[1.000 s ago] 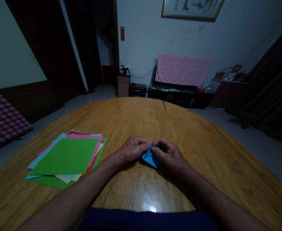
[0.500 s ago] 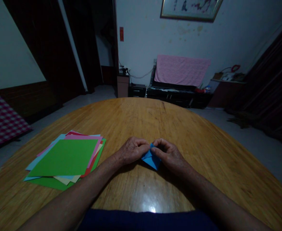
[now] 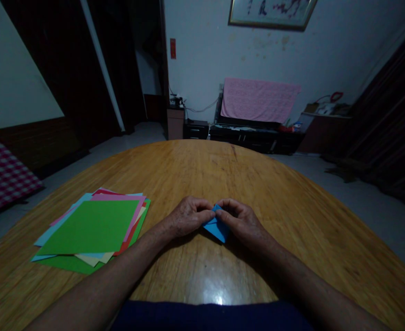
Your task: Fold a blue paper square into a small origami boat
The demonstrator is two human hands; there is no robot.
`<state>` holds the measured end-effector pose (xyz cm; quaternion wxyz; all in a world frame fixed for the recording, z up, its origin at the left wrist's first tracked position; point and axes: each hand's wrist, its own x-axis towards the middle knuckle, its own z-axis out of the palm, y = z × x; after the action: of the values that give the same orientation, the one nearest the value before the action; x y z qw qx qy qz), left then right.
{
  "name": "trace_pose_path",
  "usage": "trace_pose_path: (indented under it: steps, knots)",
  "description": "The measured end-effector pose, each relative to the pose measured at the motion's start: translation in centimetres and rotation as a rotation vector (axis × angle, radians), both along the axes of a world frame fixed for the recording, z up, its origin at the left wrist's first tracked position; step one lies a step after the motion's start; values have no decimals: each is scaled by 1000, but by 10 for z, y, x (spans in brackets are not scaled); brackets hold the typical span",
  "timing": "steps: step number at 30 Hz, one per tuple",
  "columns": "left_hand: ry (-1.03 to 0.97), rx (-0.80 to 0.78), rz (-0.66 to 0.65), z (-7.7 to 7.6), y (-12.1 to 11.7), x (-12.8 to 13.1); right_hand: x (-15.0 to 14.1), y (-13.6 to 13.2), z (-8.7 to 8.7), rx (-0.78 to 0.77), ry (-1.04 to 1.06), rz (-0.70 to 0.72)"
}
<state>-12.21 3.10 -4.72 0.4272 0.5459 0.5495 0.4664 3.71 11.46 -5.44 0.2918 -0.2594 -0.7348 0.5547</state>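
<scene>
A small piece of folded blue paper [image 3: 217, 230] is held between both hands, just over the wooden table, one corner pointing toward me. My left hand [image 3: 190, 216] pinches its upper left side, thumb on top. On the other side, my right hand [image 3: 240, 218] grips the upper right part with its thumb pressed on the paper. The two thumb tips nearly meet near the top of the paper. Fingers hide parts of its edges and its underside.
The round wooden table [image 3: 202, 170] spreads out around my hands. Left of my left forearm lies a loose stack of coloured paper sheets [image 3: 88, 227], green on top. Beyond the table, a pink towel [image 3: 259, 100] drapes over something on a low dark cabinet [image 3: 251, 140].
My thumbs have shifted slightly closer together on the blue paper. Both hands keep their hold, and the whole view has moved a little.
</scene>
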Motion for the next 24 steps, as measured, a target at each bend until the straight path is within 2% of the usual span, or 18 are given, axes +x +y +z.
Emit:
trace_pose_path:
  steps: [9, 15, 19, 24]
  knots:
    - [6, -16, 23, 3, 0, 1, 1, 0, 2, -22, 16, 4]
    - [5, -100, 48, 2, -2, 1, 1, 1, 0, -27, 73, -96]
    - [28, -66, 69, 1, -4, 3, 2, 2, 1, 53, 98, -155]
    - [51, 22, 100, 3, -2, 6, 2, 0, 2, 97, 123, -160]
